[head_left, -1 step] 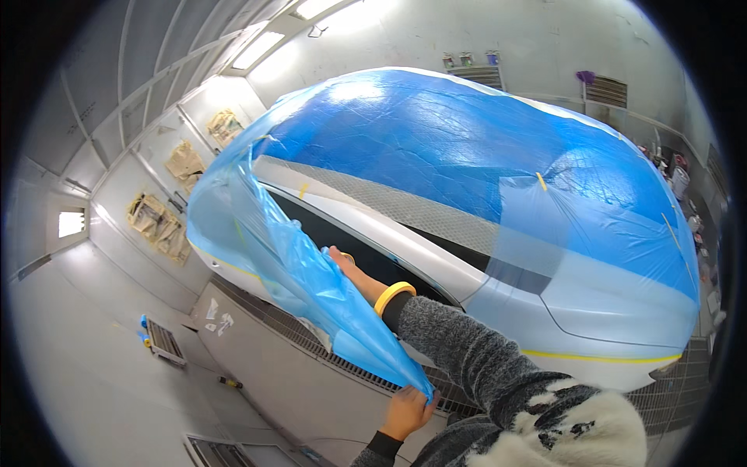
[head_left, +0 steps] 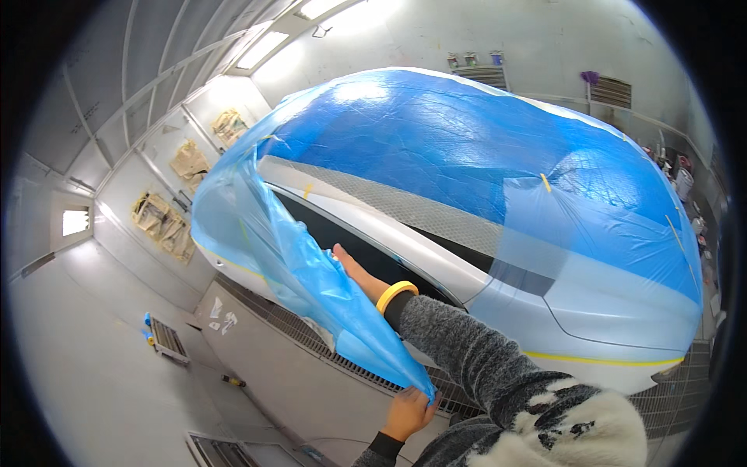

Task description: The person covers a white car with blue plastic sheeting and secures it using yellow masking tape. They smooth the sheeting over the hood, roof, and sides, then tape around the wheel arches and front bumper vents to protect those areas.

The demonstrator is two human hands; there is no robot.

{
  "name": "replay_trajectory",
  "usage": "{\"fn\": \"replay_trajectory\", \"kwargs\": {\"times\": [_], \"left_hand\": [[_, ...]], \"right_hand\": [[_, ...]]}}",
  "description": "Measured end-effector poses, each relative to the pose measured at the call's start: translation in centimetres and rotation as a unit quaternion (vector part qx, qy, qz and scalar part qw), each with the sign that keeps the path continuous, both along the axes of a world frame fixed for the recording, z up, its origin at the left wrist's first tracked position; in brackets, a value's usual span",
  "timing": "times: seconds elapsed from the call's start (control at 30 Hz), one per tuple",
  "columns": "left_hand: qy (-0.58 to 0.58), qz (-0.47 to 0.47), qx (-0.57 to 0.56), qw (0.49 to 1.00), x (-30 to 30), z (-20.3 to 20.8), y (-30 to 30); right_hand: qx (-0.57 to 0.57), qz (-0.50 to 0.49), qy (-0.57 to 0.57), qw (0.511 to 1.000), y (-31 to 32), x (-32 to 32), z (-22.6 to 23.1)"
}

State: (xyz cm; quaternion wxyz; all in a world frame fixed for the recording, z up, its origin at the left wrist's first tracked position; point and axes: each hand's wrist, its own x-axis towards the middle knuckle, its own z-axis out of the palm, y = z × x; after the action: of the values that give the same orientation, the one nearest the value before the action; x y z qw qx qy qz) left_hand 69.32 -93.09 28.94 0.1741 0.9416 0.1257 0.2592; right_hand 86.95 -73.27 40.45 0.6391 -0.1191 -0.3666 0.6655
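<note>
A white car body [head_left: 445,268] stands before me, largely wrapped in blue and clear plastic film. A loose, gathered sheet of light-blue masking film [head_left: 331,289] slants from its left end down toward me. My left hand [head_left: 408,412] pinches the lower tip of that sheet. My right hand [head_left: 358,271] reaches over a dark window area [head_left: 373,253] and meets the sheet's right edge; most of its fingers are hidden there, so its grip is unclear. A roll of yellow masking tape [head_left: 387,295] rings my right wrist.
Floor grating [head_left: 669,397] runs along the car's near side. Brown, crumpled coverings [head_left: 159,222] hang on the left wall. A small rack [head_left: 169,341] and a small dark cylinder [head_left: 233,380] are at lower left. Cans [head_left: 471,59] stand by the far wall; clutter lines the right side.
The whole view has shifted slightly, with the car a little farther right in it. The left hand keeps its pinch on the film; the right hand stays at the sheet's edge.
</note>
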Motion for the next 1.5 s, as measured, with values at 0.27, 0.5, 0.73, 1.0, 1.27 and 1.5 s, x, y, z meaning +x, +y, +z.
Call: {"fn": "replay_trajectory", "kwargs": {"times": [0.27, 0.5, 0.73, 1.0, 1.27, 1.5], "left_hand": [[0.003, 0.045, -0.023, 0.999, -0.2, -2.5, -0.4], [0.091, 0.062, -0.013, 0.994, 1.3, -2.5, -0.1], [0.128, 0.022, -0.017, 0.991, 6.3, 0.4, 1.7], [-0.212, 0.217, 0.06, 0.951, 14.1, 6.2, 17.7], [-0.178, 0.291, -0.055, 0.938, 21.6, 4.2, 28.0], [-0.227, 0.29, 0.005, 0.93, 23.0, 3.5, 24.6]], "right_hand": [[-0.077, 0.076, 0.025, 0.994, -2.8, 3.3, -0.7], [-0.063, -0.077, -0.215, 0.972, -15.4, 14.2, -2.2], [-0.158, -0.24, -0.283, 0.915, -21.0, 23.0, -2.9], [-0.087, -0.375, -0.462, 0.799, -21.6, 25.3, -3.1], [-0.063, -0.366, -0.523, 0.767, -22.2, 25.6, -2.0], [-0.037, -0.348, -0.494, 0.796, -22.4, 25.7, -1.8]]}}
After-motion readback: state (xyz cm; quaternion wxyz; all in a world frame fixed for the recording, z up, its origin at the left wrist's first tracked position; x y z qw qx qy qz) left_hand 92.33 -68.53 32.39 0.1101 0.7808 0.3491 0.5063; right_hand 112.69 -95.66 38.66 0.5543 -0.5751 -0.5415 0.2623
